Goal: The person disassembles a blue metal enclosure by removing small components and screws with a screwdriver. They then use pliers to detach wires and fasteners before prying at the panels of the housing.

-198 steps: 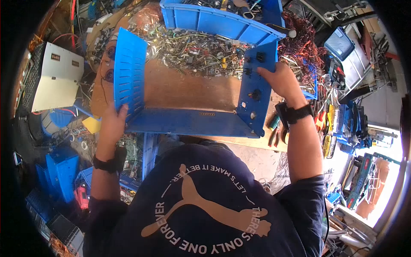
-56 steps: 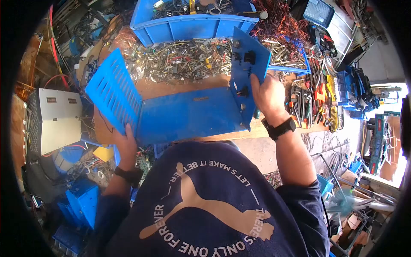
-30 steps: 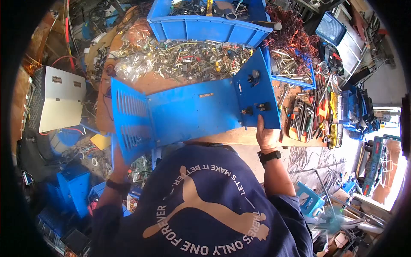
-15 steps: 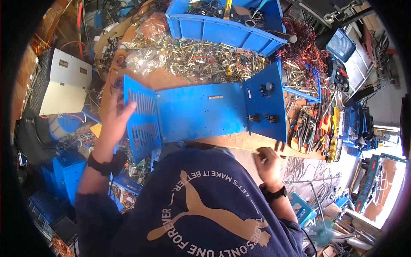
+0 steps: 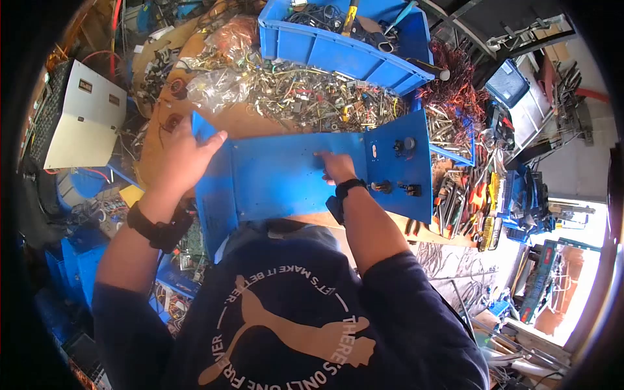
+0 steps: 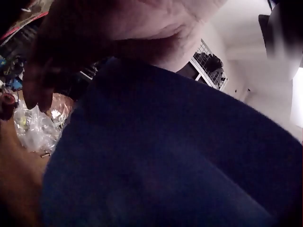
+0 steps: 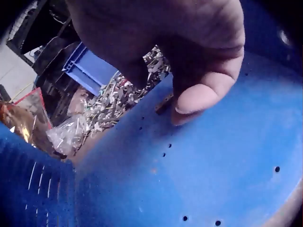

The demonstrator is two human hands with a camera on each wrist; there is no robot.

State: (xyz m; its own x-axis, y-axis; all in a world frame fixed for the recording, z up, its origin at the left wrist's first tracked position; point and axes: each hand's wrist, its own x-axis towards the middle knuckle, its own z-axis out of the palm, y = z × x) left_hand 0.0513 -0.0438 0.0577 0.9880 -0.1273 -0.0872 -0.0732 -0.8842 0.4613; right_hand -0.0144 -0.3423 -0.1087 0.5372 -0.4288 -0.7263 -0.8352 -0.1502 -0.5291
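A blue metal panel (image 5: 279,175) bent into a U spans from the workbench edge toward the lap, its inside facing up. My left hand (image 5: 179,159) lies over the top edge of its left flap, thumb spread to the right; in the left wrist view this hand (image 6: 156,23) arches above the blue metal, fingers hanging beyond it. With index finger extended, my right hand (image 5: 339,168) is at the middle of the panel. The right wrist view has that hand (image 7: 189,56) beside a small brown strip (image 7: 164,104); contact is unclear. Black fittings (image 5: 409,189) sit on the right flap.
Behind the panel, loose metal scraps (image 5: 312,97) cover the workbench, with a blue crate (image 5: 344,55) at the back. Pliers and other tools (image 5: 455,201) lie at the right, below copper wire (image 5: 455,78). A white box (image 5: 88,117) stands at the left.
My right hand has gone from the right flap, down past the bench edge, and then onto the panel's middle. The left hand has risen to the left flap's top edge. The panel has tipped toward me.
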